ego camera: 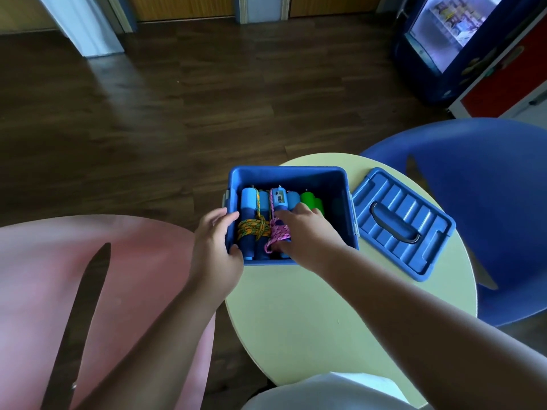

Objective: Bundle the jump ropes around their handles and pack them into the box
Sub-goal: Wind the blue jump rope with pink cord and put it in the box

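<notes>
Hands: the left hand [216, 250] clasps the left wall of the box [296, 173], fingers hooked over its rim and thumb at the near left corner. The right hand [307, 235] reaches inside the box and grasps the pink-rope bundle [278, 233], fingers curled over it.
Pink-rope bundle: in the middle of the box, with light-blue handles and pink cord wound round their middle. One handle has a small pale panel at its far end, its marking too small to read.
Yellow-rope bundle [253, 229]: inside the box against its left wall, touching the pink one. It has blue handles and yellow-green cord knotted round them.
Green handles [310, 199]: inside the box, right of the pink bundle, partly hidden by the right hand.
Box: blue plastic, open, with a grey latch on each side wall.
Lid [399, 220]: just right of the box, ribbed blue, dark carry handle facing up.
Table [296, 306]: pale yellow and round, under the box and lid.
Pink chair [44, 261]: left of the box.
Blue chair [473, 173]: right of the box, past the lid.
Blue cabinet [450, 34]: far beyond the box to the right, with a glass front. Its print is too blurred to read.
</notes>
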